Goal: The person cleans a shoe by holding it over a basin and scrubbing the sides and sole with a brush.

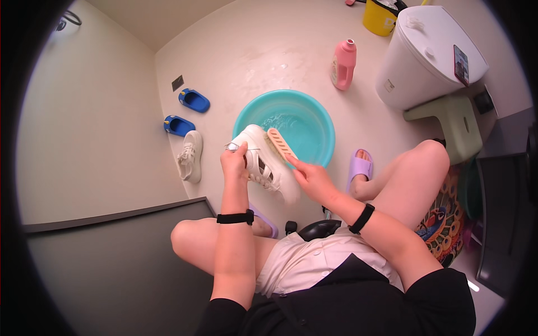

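My left hand [235,163] grips a white shoe [275,172] at its ankle opening, near a silvery buckle-like piece. The shoe is tilted over the near left rim of a turquoise plastic basin [321,122] that holds some water. In my right hand [313,176] is a scrub brush [280,143] with a pale peach slotted back. Its bristles press on the side of the shoe's sole. Part of the brush handle is hidden by my fingers. The other white lace-up shoe [191,157] rests on the floor, left of the basin.
Two blue children's clogs [194,101] sit by the left wall near a floor drain [178,83]. A pink detergent bottle [344,65] stands beyond the basin. At right are a white lidded bin [403,71] bearing a phone [461,64], a grey-green stool [458,122] and a yellow bucket [378,19].
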The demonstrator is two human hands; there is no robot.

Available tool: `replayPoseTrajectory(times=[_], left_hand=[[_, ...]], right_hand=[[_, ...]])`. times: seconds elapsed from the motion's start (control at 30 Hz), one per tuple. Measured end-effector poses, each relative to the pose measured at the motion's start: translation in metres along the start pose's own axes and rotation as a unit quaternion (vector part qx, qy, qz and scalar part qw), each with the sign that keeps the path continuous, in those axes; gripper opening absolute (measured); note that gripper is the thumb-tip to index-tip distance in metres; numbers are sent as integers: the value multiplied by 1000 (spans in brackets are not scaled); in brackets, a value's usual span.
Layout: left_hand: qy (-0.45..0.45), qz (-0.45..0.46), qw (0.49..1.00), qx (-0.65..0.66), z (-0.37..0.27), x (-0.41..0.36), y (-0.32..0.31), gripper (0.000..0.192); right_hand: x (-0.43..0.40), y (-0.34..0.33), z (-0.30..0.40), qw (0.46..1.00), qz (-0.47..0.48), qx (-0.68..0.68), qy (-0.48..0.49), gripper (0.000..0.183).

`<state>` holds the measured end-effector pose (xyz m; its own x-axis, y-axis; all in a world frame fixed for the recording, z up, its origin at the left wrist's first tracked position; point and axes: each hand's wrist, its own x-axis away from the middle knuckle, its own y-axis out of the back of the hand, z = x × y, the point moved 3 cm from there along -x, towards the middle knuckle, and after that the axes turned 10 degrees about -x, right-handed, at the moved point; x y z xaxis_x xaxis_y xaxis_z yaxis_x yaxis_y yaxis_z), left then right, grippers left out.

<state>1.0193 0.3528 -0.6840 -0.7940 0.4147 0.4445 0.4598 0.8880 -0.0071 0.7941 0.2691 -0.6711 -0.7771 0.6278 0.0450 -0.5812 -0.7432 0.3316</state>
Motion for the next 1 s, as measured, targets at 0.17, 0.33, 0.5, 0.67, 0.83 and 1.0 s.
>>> replayPoseTrajectory(times=[0.17,0.33,0.5,0.67,0.83,1.0], left_hand=[[15,28,999,2,-3,-8,12,27],[35,73,996,-29,-3,13,-12,24],[33,74,997,2,15,4,-6,24],[37,-6,999,19,16,-13,13,26],[36,-30,999,-2,17,-17,22,26],[38,-31,999,0,17,-11,29,25]], right_hand=[[3,-5,13,999,20,-19,-27,46],[-36,-2,19,998,-46,19,23,41],[-40,-5,18,999,-18,27,-21,44],[1,0,-1,1000,16,-2,-14,43],[-9,8,-21,982,97,21,-160,42],[-57,-4,-104,964,106,131,-207,45]])
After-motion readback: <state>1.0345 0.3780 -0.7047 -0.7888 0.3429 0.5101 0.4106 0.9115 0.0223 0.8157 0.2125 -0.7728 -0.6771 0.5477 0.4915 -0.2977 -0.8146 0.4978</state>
